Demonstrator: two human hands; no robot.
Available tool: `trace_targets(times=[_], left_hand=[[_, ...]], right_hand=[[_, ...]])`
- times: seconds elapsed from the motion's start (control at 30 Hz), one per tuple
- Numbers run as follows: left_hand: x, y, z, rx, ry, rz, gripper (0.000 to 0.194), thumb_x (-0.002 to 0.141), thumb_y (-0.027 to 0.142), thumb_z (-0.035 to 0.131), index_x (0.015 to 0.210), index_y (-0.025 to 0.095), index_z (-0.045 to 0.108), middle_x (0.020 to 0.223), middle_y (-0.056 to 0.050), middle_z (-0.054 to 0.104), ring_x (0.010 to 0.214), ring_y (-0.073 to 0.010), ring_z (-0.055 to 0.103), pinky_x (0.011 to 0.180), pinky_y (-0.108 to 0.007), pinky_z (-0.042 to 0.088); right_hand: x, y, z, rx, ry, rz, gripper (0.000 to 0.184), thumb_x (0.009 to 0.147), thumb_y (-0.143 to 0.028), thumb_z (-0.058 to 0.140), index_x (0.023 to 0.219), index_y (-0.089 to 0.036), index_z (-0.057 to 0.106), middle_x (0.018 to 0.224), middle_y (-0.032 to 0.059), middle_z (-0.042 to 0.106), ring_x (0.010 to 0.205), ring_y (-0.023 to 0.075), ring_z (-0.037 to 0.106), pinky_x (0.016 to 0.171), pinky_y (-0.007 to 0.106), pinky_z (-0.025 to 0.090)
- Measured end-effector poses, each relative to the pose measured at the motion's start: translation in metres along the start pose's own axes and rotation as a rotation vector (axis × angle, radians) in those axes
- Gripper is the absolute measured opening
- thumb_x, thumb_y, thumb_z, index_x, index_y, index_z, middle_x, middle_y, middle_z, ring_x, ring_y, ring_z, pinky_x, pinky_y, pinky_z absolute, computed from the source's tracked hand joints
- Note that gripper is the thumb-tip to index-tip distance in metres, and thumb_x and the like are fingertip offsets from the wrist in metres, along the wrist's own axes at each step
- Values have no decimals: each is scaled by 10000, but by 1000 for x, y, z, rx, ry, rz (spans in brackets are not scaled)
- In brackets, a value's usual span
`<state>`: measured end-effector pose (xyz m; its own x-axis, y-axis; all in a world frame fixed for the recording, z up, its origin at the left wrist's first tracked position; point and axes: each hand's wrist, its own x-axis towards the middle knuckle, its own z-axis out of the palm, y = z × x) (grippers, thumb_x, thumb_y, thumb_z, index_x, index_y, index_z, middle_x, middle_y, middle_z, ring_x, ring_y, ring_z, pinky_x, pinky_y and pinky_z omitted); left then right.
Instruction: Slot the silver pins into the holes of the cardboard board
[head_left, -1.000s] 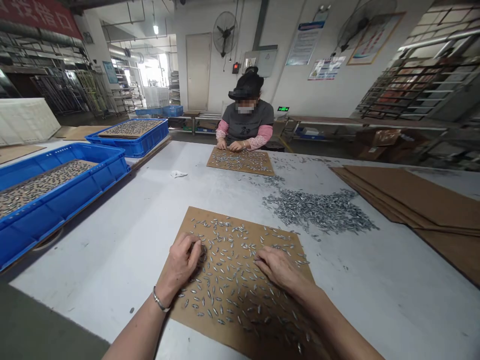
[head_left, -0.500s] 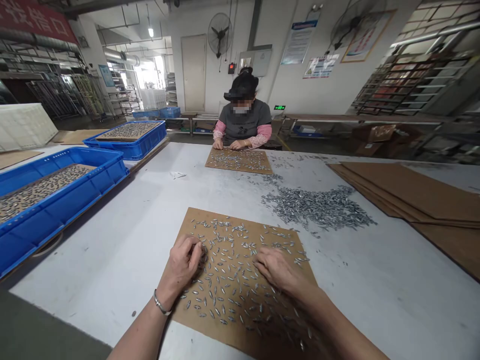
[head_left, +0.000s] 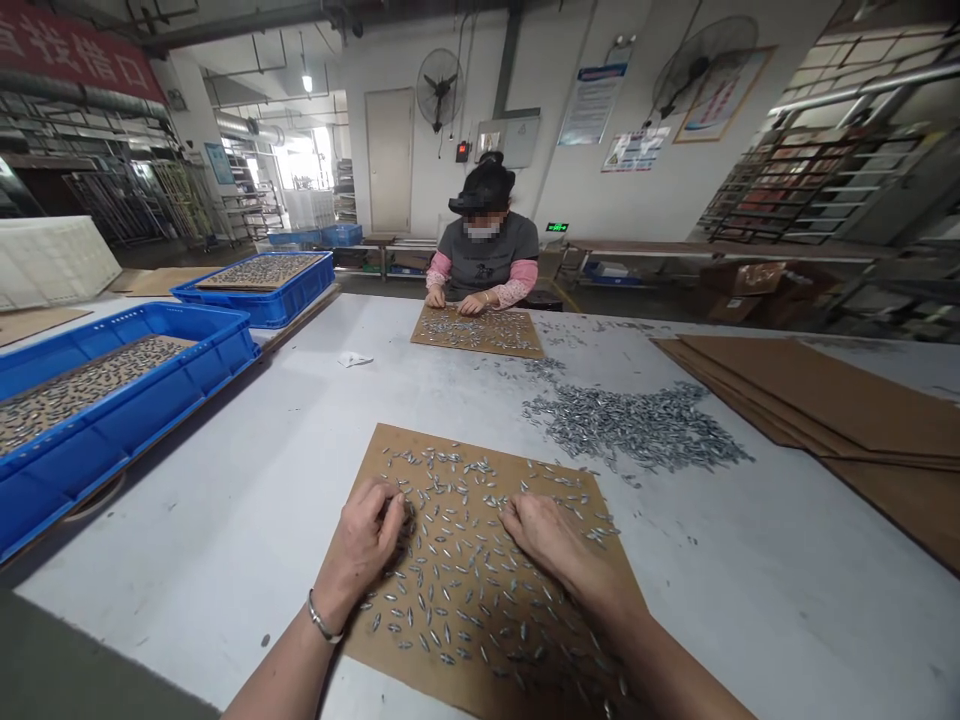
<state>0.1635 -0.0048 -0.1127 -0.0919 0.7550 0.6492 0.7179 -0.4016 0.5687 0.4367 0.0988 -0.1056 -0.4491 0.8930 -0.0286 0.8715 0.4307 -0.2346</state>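
My left hand fingers curled, pinching small silver oval metal pcs; right hand flat, fingers together, on brown cardboard sheet.

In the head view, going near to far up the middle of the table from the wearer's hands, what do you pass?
Near cardboard sheet with spread metal pieces under the left hand and right hand → loose pile of metal pieces → far cardboard sheet → seated co-worker.

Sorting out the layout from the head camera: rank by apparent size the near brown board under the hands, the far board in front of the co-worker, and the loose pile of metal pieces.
1. Near brown board, though nearness enlarges it.
2. Loose pile of metal pieces.
3. Far board, likely shrunk by distance.
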Motion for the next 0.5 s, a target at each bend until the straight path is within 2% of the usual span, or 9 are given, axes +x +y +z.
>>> trace_targets(times=[0.1, 0.23, 0.33, 0.5], left_hand=[[-1, 4, -1, -7, -34, -24, 123, 1062, 226, 523, 969, 229, 605, 913, -38, 653, 813, -167, 638, 738, -308, 529], [1, 10, -3, -17, -40, -30, 154, 1072, 236, 504, 951, 225, 600, 896, -39, 648, 795, -166, 631, 717, -308, 526], [3, 13, -3, -19, -23, -9, 166, 1070, 234, 507, 933, 218, 599, 865, -40, 641, 768, -162, 622, 688, -300, 520], [4, 15, -3, -19, -10, -5, 182, 1072, 239, 503, 926, 215, 608, 856, -46, 647, 763, -162, 619, 685, -304, 528]], right_hand=[[1, -6, -6, 10, -9, 31, 354, 912, -134, 450, 578, -234, 392, 561, -19, 347, 518, 132, 262, 556, 338, 177], [3, -6, -9, -5, -13, 1, 336, 886, -118, 436, 579, -236, 364, 558, -23, 310, 516, 134, 257, 555, 338, 167], [4, -3, -9, 32, -49, 4, 308, 876, -136, 456, 599, -240, 371, 560, -25, 348, 526, 138, 313, 562, 323, 189], [2, -4, -6, 89, 0, -80, 238, 891, -159, 460, 661, -222, 471, 667, 18, 541, 609, 149, 450, 604, 290, 250]])
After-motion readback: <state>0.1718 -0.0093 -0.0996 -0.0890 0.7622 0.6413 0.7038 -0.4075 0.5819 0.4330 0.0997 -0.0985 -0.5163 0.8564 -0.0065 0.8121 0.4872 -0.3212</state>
